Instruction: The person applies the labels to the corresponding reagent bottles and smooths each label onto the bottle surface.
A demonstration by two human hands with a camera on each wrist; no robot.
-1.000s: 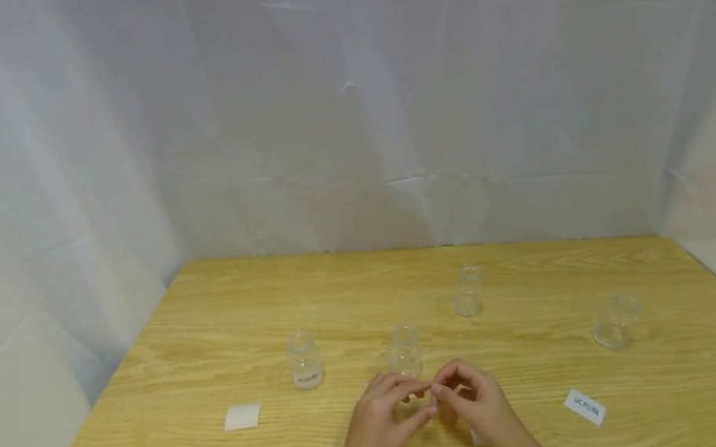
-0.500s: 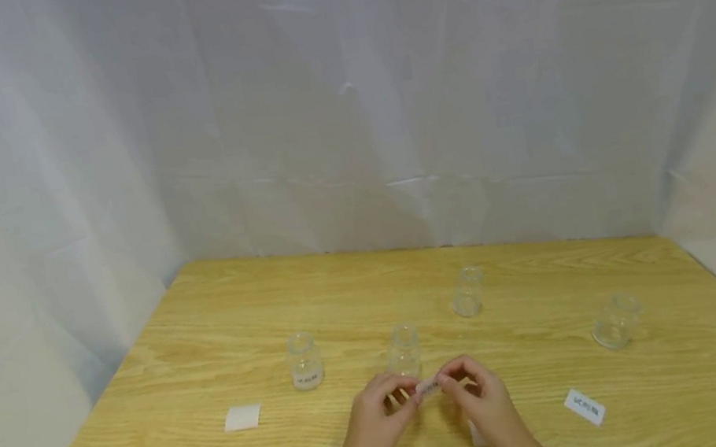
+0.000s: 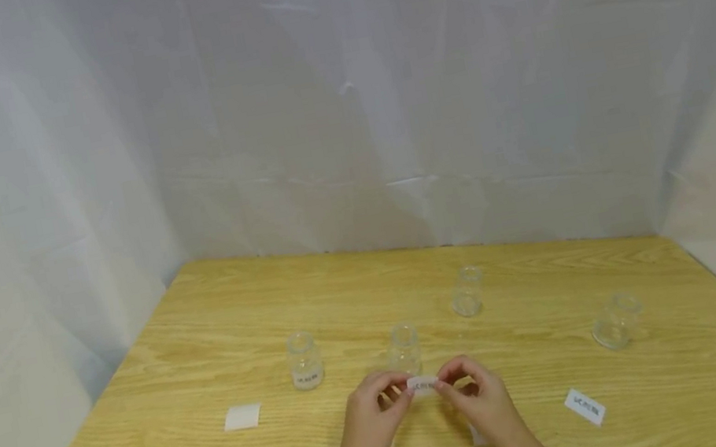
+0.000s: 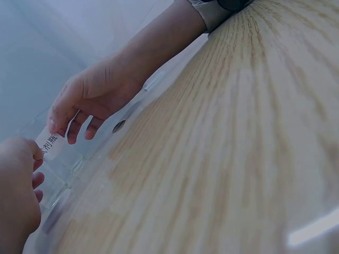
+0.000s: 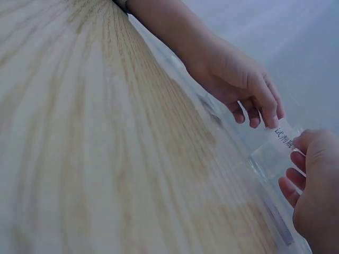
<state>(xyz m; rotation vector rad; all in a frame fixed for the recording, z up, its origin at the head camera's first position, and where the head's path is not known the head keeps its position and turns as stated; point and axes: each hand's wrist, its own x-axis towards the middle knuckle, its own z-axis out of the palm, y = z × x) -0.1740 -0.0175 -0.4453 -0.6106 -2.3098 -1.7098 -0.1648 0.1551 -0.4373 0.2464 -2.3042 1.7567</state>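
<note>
A small white label [image 3: 422, 385] with dark characters is stretched between the two hands, its printed side toward the head camera. My left hand [image 3: 368, 419] pinches its left end between thumb and index finger. At the other end, the thumb and index finger of my right hand [image 3: 486, 401] grip it the same way. Just beyond the label stands an upright clear glass bottle [image 3: 405, 344], its lower part partly covered by the label and left fingers. Both wrist views show the label [image 4: 50, 143] held off the wooden table, the other fingers loosely bent.
To the left stands a glass bottle [image 3: 304, 357] bearing a label low on its side. Two more bottles stand farther right, one at the back [image 3: 468, 301] and one nearer [image 3: 613, 332]. A blank white label [image 3: 243, 417] lies left, a printed label [image 3: 585, 407] right.
The label has turned from nearly edge-on to facing the head camera. My left hand has shifted slightly left and now pinches its left end; the bottles stay put.
</note>
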